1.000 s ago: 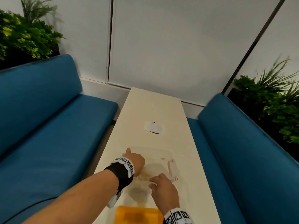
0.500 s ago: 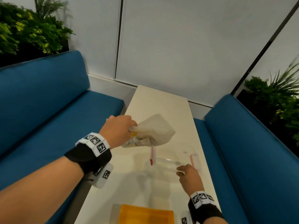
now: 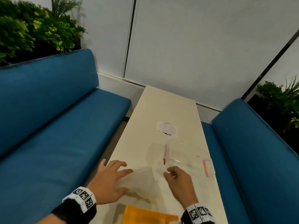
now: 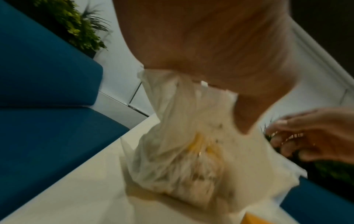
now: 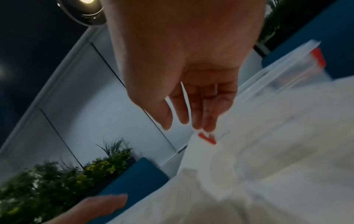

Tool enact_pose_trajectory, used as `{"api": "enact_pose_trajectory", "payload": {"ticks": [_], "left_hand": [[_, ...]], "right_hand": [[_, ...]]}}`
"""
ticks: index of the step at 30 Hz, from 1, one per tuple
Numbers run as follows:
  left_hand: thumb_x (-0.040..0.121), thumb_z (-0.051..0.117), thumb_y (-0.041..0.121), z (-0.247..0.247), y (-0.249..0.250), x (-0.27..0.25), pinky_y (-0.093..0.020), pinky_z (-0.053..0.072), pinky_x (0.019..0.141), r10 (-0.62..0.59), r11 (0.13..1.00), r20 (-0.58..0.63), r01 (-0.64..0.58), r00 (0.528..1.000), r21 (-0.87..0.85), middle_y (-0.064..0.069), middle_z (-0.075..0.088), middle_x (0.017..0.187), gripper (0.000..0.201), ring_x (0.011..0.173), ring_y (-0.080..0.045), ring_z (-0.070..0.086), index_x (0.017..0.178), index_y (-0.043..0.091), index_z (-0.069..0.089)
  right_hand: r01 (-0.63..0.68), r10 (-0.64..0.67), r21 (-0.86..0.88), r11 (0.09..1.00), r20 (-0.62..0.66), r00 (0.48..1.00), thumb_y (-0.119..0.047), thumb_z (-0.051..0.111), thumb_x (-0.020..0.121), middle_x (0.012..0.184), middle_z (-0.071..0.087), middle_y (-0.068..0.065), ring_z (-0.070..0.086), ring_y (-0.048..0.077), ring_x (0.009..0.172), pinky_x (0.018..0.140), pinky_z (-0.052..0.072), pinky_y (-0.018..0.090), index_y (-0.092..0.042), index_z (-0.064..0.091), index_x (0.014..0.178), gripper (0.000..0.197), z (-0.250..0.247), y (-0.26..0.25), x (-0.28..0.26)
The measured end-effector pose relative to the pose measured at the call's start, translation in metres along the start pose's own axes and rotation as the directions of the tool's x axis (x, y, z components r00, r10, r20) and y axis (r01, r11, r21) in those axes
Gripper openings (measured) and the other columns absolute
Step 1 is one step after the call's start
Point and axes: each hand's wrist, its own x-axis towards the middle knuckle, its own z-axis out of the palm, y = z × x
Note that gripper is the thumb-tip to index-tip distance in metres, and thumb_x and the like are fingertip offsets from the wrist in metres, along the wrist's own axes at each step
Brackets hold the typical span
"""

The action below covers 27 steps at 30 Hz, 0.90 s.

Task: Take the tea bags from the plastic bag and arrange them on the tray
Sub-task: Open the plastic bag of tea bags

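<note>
My left hand [image 3: 125, 177] grips a thin white bundle of tea bags [image 3: 140, 180] and sets its lower end on the table just beyond the orange tray [image 3: 148, 215]. In the left wrist view the bundle [image 4: 182, 159] hangs from under my palm, with yellow tags showing through. My right hand [image 3: 171, 173] hovers beside the bundle with loose fingers and holds nothing. In the right wrist view its fingertips [image 5: 208, 125] are close to the red slider [image 5: 206, 137] of the clear zip bag [image 5: 287, 106]. The zip bag [image 3: 182, 152] lies flat and looks empty.
The narrow cream table [image 3: 169, 107] runs away from me to a white wall, with a white paper patch [image 3: 166, 130] further along it. Blue benches [image 3: 56, 126] flank both sides. Green plants [image 3: 32, 29] stand behind them.
My left hand has brought the bundle down from above the table to the near end by the tray. My right hand has left the zip bag's edge and moved left toward the bundle.
</note>
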Motion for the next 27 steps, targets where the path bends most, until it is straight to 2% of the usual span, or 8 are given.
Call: {"api": "enact_pose_trajectory", "payload": {"ticks": [2,4,8,12,16,20,24,27], "left_hand": [[0.079,0.052,0.08,-0.009,-0.007,-0.008,-0.049,0.009,0.124,-0.069,0.966,-0.13,0.033,0.989,-0.257,0.032,0.03,0.149,0.065,0.142,0.003,0.023,0.139,0.055,0.048],[0.08,0.057,0.074,-0.018,-0.018,-0.009,-0.041,0.026,0.118,-0.311,0.869,-0.281,0.153,0.908,-0.47,0.022,0.037,0.15,0.065,0.14,-0.005,0.033,0.139,0.046,0.052],[0.091,0.073,0.034,-0.014,-0.04,-0.008,-0.034,0.046,0.104,-0.559,0.613,0.107,0.497,0.822,-0.615,-0.002,0.061,0.134,0.048,0.128,-0.022,0.057,0.135,0.019,0.061],[0.091,0.074,0.018,-0.013,-0.045,-0.011,-0.013,0.05,0.074,-0.485,0.632,0.027,0.372,0.874,-0.68,0.009,0.075,0.098,0.014,0.099,-0.009,0.07,0.091,0.032,0.076],[0.092,0.074,0.022,-0.039,-0.041,-0.012,-0.017,0.05,0.08,-0.469,0.575,-0.095,0.222,0.878,-0.788,0.012,0.074,0.099,0.015,0.095,-0.002,0.067,0.096,0.035,0.081],[0.087,0.078,0.014,-0.062,-0.038,-0.012,-0.017,0.055,0.079,-0.506,0.519,-0.195,0.117,0.84,-0.847,0.009,0.078,0.09,0.014,0.087,-0.007,0.071,0.091,0.026,0.081],[0.082,0.083,0.016,-0.073,-0.029,-0.013,-0.024,0.054,0.073,-0.531,0.548,-0.238,0.115,0.813,-0.829,0.009,0.077,0.08,0.01,0.073,-0.005,0.07,0.082,0.025,0.08],[0.083,0.081,0.011,-0.075,-0.023,-0.014,-0.02,0.053,0.062,-0.505,0.509,-0.226,0.075,0.833,-0.858,-0.001,0.075,0.07,0.016,0.06,-0.008,0.066,0.076,0.025,0.08]], "right_hand": [[-0.07,0.059,0.107,0.992,0.103,0.993,-0.046,0.064,0.09,0.103,0.065,-0.013,0.06,-0.002,0.092,0.074,0.044,0.013,-0.027,0.062,0.118,0.034,0.017,-0.018,0.003],[-0.153,0.12,0.169,0.974,0.189,0.975,-0.054,0.063,0.089,0.12,0.063,-0.005,0.06,0.008,0.108,0.087,0.046,0.022,-0.024,0.055,0.13,0.052,0.035,-0.026,0.01],[-0.29,0.227,0.198,0.936,0.286,0.931,-0.055,0.061,0.091,0.148,0.049,0.01,0.048,0.023,0.134,0.107,0.039,0.032,-0.012,0.039,0.147,0.073,0.062,-0.036,0.023],[-0.334,0.264,0.342,0.878,0.235,0.935,-0.035,0.073,0.087,0.143,0.051,0.01,0.053,0.025,0.128,0.108,0.044,0.036,-0.008,0.047,0.142,0.066,0.067,-0.041,0.035],[-0.217,0.179,0.487,0.846,0.123,0.976,-0.016,0.076,0.082,0.117,0.067,0.005,0.065,0.02,0.103,0.094,0.055,0.041,-0.017,0.069,0.11,0.029,0.046,-0.045,0.038],[-0.061,0.065,0.595,0.801,0.016,0.998,-0.004,0.073,0.085,0.081,0.073,0.002,0.064,0.018,0.079,0.067,0.052,0.024,-0.013,0.076,0.083,0.009,0.006,-0.054,0.024],[0.208,-0.177,0.196,0.958,-0.163,0.971,-0.019,0.074,0.085,0.098,0.064,-0.011,0.06,0.01,0.1,0.09,0.049,0.028,-0.03,0.069,0.081,0.013,-0.016,-0.073,0.011],[0.495,-0.495,-0.023,0.869,-0.072,0.866,-0.036,0.072,0.085,0.106,0.055,-0.016,0.052,0.006,0.108,0.097,0.04,0.028,-0.035,0.069,0.098,0.013,-0.009,-0.113,-0.001]]}}
